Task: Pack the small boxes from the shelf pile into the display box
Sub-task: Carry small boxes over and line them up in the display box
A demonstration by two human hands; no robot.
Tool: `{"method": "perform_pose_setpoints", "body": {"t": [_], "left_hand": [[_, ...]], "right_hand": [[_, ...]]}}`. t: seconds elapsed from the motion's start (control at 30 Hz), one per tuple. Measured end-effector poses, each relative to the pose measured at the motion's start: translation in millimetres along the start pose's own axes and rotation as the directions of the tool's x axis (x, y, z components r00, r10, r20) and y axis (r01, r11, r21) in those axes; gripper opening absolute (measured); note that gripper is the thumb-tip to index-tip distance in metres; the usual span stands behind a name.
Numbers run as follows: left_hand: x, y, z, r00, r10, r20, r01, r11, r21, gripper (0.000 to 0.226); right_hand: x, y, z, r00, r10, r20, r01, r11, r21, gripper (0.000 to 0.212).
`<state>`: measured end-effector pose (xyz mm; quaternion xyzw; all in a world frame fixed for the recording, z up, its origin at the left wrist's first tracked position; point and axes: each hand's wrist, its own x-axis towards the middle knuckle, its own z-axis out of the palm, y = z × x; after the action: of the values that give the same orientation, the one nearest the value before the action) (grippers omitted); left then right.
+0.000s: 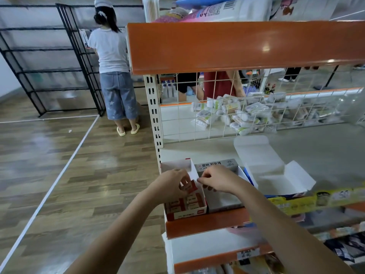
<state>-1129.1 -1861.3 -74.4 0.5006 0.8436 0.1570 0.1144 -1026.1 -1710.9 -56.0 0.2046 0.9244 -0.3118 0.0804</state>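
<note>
Shop shelf (296, 151), left hand (169, 184) grip pinching small red box (190, 187) over display box (189, 212), right hand (217, 179) grip unclear

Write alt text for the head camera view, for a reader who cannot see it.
Two bare hands work over a red-and-white display box on a shop shelf: the left hand pinches a small red box above rows already packed, and the right hand pinches the box's white divider flap. An open white carton lies to the right.
</note>
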Motion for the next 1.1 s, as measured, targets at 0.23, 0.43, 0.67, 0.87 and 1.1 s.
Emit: {"method": "perform_pose_setpoints", "body": {"t": [0.23, 0.43, 0.67, 0.87, 1.1], "left_hand": [[4.0, 3.8, -4.4, 0.994, 0.022, 0.106, -0.027, 0.999, 0.047, 0.027], [5.2, 6.0, -5.9, 0.99, 0.052, 0.132, -0.06, 0.997, 0.056, 0.027], [7.0, 7.3, -5.6, 0.992, 0.048, 0.118, -0.062, 0.991, 0.118, 0.025], [16.0, 16.8, -16.9, 0.999, 0.01, -0.052, -0.002, 0.989, 0.15, 0.024], [53.0, 58.0, -31.1, 0.957, 0.144, -0.251, -0.076, 0.963, 0.26, 0.032]], "right_hand": [[-0.7, 2.2, -0.3, 1.0, 0.017, -0.001, -0.017, 0.999, 0.046, 0.027], [-2.4, 4.5, -0.1, 1.0, 0.021, -0.011, -0.02, 0.998, 0.056, 0.023], [0.5, 1.6, 4.9, 1.0, 0.02, -0.022, -0.02, 1.0, -0.019, 0.035], [2.9, 0.2, -16.8, 0.998, -0.058, -0.027, 0.054, 0.99, -0.134, 0.027], [-4.1, 21.5, -62.7, 0.963, -0.171, -0.21, 0.101, 0.946, -0.308, 0.036]]}}
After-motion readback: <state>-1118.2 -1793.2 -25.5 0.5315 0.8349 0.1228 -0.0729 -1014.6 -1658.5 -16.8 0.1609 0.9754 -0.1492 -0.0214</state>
